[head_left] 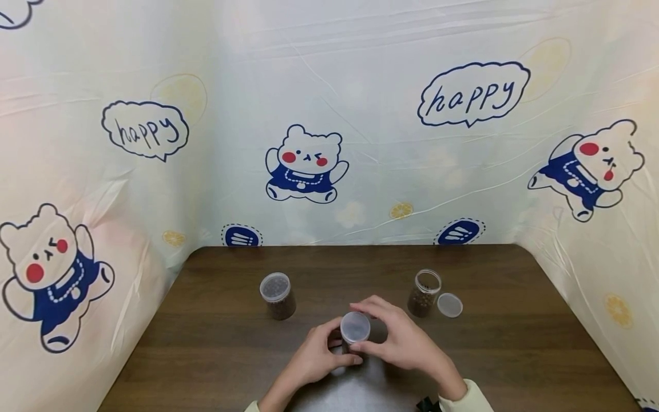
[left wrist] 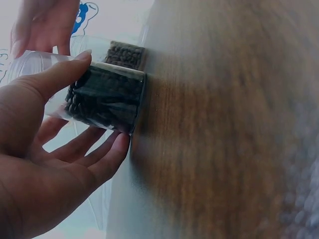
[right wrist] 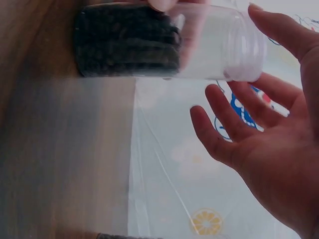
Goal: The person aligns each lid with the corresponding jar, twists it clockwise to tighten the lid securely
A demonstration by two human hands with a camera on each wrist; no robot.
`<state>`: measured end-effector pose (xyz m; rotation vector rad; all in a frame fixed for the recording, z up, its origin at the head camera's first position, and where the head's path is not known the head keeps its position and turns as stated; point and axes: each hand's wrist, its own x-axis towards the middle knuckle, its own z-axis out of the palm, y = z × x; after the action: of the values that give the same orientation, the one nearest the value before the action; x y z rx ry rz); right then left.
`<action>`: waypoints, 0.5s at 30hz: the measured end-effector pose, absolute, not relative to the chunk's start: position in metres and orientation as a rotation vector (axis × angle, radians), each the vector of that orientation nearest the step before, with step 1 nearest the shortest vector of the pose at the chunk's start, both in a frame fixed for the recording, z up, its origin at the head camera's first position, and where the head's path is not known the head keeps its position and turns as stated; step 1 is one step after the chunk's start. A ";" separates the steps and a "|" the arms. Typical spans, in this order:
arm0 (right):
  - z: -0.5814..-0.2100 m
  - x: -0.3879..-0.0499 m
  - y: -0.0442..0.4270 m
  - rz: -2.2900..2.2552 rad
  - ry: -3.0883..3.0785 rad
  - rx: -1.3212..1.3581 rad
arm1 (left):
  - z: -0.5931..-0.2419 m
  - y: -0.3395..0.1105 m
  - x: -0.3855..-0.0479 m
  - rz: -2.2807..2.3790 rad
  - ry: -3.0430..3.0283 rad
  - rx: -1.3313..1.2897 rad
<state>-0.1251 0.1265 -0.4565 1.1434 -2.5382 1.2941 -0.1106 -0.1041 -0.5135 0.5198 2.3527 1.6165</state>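
Observation:
A clear jar (head_left: pixel 350 347), part filled with dark bean-like pieces, stands on the table between both hands. My left hand (head_left: pixel 315 353) grips its body, thumb on one side and fingers round the other, as the left wrist view shows with the jar's dark contents (left wrist: pixel 104 97). On top sits a translucent lid (head_left: pixel 355 327). My right hand (head_left: pixel 404 337) holds that lid's rim between thumb and fingers; in the right wrist view the thumb and a finger touch the lid (right wrist: pixel 249 47), and the other fingers spread away from the jar.
At the left stands another jar (head_left: pixel 280 303) of dark pieces, its top covered. Farther right is an uncovered jar (head_left: pixel 423 300) with brown pieces, a loose lid (head_left: pixel 450 305) lying beside it. The wooden table (head_left: pixel 216 343) ends at a printed curtain (head_left: pixel 381 189).

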 end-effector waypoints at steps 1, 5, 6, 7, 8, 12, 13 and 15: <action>-0.457 -0.125 0.125 1.299 -2.547 1.118 | -0.513 -0.104 -0.111 1.614 2.353 0.518; -0.458 -0.123 0.120 1.283 -2.622 1.009 | -0.513 -0.105 -0.111 1.611 2.341 0.507; -0.457 -0.122 0.120 1.267 -2.644 0.989 | -0.512 -0.104 -0.111 1.618 2.334 0.505; -0.456 -0.122 0.120 1.250 -2.663 0.975 | -0.512 -0.104 -0.111 1.622 2.332 0.504; -0.455 -0.122 0.121 1.234 -2.669 0.983 | -0.511 -0.104 -0.111 1.621 2.337 0.505; -0.451 -0.123 0.128 1.190 -2.624 1.083 | -0.511 -0.104 -0.111 1.625 2.344 0.511; -0.451 -0.124 0.129 1.185 -2.600 1.117 | -0.511 -0.104 -0.111 1.624 2.344 0.513; -0.452 -0.125 0.132 1.175 -2.562 1.170 | -0.512 -0.105 -0.111 1.633 2.330 0.513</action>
<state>-0.1254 0.1317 -0.4520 1.1702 -2.5624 1.1748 -0.1110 -0.1045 -0.5117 0.5129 2.3300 1.6333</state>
